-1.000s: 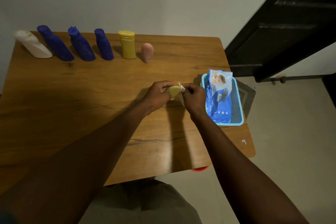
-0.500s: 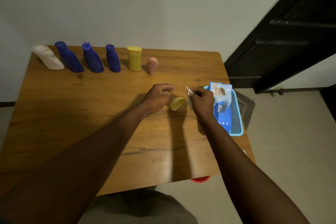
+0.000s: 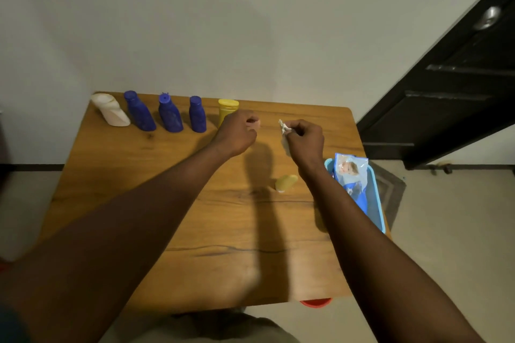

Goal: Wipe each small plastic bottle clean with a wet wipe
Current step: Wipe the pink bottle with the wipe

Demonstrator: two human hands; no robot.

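Observation:
My left hand curls round the small pink bottle at the back of the wooden table; only a sliver of the bottle shows. My right hand pinches a crumpled white wet wipe above the table, right of the pink bottle. A small pale yellow bottle lies on its side below my right hand. Along the back edge stand a white bottle, three blue bottles and a yellow bottle.
A light blue tray at the table's right edge holds a blue wet wipe packet. A dark door stands at the right. Something red shows under the table's front edge.
My left hand let go of the pale yellow bottle, left it lying on the table and reached back to the pink bottle. My right hand moved back with the wipe.

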